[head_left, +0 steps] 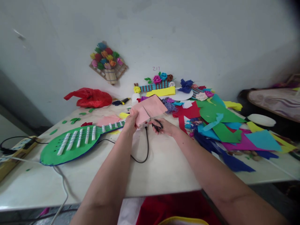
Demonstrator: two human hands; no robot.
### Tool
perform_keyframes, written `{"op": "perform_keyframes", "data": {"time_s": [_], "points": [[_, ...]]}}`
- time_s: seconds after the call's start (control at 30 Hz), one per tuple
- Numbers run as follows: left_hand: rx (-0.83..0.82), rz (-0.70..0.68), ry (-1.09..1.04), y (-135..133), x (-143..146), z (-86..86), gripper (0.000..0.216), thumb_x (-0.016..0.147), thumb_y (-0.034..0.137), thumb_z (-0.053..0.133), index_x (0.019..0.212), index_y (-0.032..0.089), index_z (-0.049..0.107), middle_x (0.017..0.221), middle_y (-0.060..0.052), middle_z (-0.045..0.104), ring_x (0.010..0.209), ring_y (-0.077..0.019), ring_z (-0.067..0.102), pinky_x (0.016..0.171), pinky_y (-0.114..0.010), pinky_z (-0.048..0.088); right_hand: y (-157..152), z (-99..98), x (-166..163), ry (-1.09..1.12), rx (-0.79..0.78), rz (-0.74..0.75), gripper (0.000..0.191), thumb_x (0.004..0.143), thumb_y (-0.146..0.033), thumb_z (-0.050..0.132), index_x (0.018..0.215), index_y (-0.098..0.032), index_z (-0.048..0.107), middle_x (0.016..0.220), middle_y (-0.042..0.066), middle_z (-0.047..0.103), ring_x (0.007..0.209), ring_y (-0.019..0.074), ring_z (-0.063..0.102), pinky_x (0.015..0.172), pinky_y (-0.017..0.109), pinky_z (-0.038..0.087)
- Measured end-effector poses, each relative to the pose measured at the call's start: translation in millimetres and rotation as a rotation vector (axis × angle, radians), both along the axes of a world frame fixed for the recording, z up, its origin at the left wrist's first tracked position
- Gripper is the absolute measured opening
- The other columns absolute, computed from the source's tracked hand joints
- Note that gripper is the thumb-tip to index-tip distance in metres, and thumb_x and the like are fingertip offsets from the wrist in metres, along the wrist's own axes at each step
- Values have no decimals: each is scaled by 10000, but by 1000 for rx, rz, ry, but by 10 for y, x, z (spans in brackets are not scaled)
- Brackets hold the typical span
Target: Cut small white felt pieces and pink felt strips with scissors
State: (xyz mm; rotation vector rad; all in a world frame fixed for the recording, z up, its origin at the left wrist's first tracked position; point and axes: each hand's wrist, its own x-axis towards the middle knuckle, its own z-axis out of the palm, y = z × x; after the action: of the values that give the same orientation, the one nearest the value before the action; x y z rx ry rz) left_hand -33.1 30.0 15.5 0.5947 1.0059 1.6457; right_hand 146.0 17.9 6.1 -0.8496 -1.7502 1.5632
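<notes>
My left hand [130, 122] pinches the near left edge of a pink paper sheet [150, 110] and holds it up above the white table [161, 168]. My right hand [164, 126] grips black-handled scissors [153, 120], whose blades reach up into the pink sheet. Both hands are closed. A black cable [145, 150] runs under them.
A green paper guitar [75, 142] with white strips lies at the left. Several coloured paper sheets [225, 128] are heaped on the right, with paper flowers [161, 78] at the back. A red bag [90, 97], a wall flower basket [108, 64] and a white plate [261, 119] are also here.
</notes>
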Motion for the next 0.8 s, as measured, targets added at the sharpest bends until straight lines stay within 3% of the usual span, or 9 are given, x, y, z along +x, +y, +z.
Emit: {"op": "perform_keyframes", "data": {"time_s": [0.3, 0.6, 0.8], "points": [[38, -110, 105, 2, 14, -70, 128, 747, 206, 625, 794, 89, 598, 613, -63, 632, 488, -134, 594, 424, -209, 458, 34, -32, 26, 34, 14, 10, 502, 725, -620, 527, 839, -133, 563, 574, 1, 590, 407, 75, 518, 304, 167, 235], [32, -75, 73, -57, 64, 5, 100, 773, 187, 594, 750, 91, 574, 580, -41, 609, 449, -116, 567, 387, -196, 431, 1, 15, -24, 22, -1, -62, 464, 710, -584, 570, 815, -132, 567, 524, -24, 545, 370, 60, 478, 290, 168, 214], [42, -44, 9, -32, 68, -5, 96, 747, 171, 628, 784, 90, 592, 658, -64, 643, 518, -129, 606, 489, -223, 504, 16, -3, -33, 32, 12, -76, 441, 725, -557, 568, 821, -126, 579, 507, -35, 520, 364, 50, 446, 298, 173, 188]]}}
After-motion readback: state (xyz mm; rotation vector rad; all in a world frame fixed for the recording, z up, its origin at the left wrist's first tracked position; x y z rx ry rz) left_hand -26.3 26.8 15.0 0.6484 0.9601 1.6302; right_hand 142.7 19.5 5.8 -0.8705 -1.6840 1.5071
